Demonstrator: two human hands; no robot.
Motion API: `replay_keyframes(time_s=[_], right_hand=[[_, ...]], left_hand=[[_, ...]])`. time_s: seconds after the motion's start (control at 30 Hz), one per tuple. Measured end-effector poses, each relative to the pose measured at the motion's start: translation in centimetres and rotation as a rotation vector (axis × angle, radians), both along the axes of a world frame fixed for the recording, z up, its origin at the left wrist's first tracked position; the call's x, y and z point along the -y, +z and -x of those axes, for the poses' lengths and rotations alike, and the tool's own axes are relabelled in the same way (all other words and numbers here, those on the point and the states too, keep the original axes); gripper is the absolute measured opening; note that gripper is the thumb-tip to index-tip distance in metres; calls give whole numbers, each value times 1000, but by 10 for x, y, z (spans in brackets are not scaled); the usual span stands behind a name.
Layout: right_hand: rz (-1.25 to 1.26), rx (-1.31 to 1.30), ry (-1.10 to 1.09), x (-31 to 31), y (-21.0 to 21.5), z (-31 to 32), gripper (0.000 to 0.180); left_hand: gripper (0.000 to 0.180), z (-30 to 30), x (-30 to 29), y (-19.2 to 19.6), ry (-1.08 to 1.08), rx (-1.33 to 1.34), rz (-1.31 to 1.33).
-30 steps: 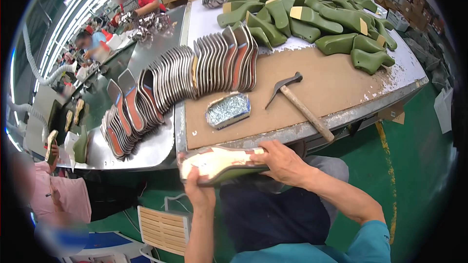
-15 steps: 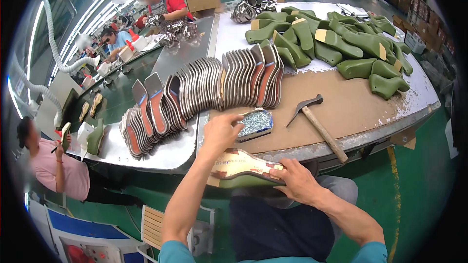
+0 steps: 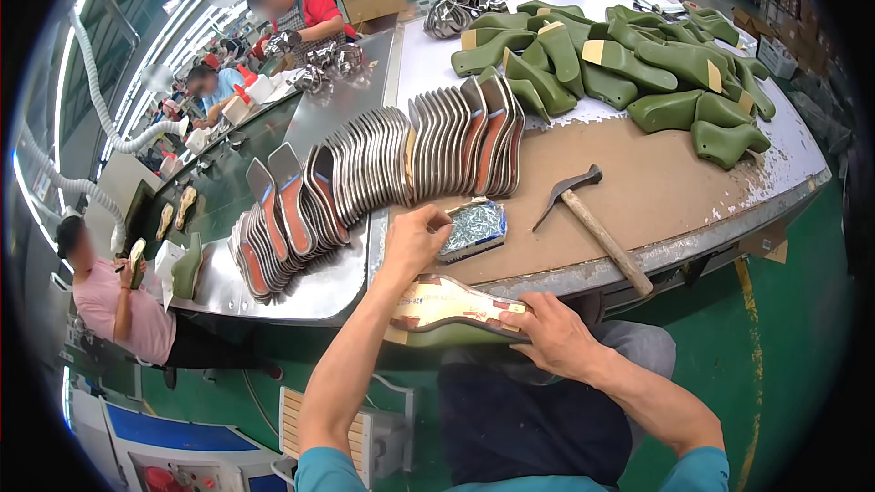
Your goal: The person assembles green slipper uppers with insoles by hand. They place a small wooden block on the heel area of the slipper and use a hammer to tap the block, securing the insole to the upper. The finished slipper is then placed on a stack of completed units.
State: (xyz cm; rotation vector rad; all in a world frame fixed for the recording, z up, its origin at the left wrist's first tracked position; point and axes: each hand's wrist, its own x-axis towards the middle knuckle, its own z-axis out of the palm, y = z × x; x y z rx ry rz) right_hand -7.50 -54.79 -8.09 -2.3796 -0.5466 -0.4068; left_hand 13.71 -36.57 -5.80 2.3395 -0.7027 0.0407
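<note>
Your right hand clasps the insole-topped shoe last, presumably steadying it; your left hand, fingers narrowed, contents unclear, is at the tack box, apparently placed for reach.

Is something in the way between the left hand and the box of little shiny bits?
No, nothing visible. The left hand is right by the left side of the box, with no object showing between them. The hammer lies off to the box's right.

Held sole: cream, brown-red patches
Foot shapes: green, some with yellow ends
Hammer: black head, tan handle
Floor: green, 1 yellow line
</note>
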Motion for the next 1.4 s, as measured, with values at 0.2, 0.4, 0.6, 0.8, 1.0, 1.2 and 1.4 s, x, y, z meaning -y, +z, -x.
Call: replay_keyframes(time_s=[0.2, 0.4, 0.6, 0.8, 1.0, 1.2, 1.4], right_hand=[[-25, 24, 8, -4, 2, -1, 65], [-19, -15, 12, 5, 2, 1, 64], [7, -24, 62, 7, 2, -3, 61], [-52, -65, 83, 13, 12, -1, 55], [109, 115, -408, 58, 27, -1, 46], [491, -146, -579, 113, 0, 0, 45], [-149, -143, -569, 107, 17, 8, 45]], left_hand=[[9, 5, -4, 10, -49, 107, 40], [11, 89, 13, 51, -118, -222, 251], [20, 131, 8, 39, -126, -392, 407], [15, 115, 2, 21, -241, -331, 502], [5, 135, 12, 37, -224, -274, 274], [7, 140, 23, 28, -336, -160, 166], [6, 139, 26, 24, -329, -70, 107]])
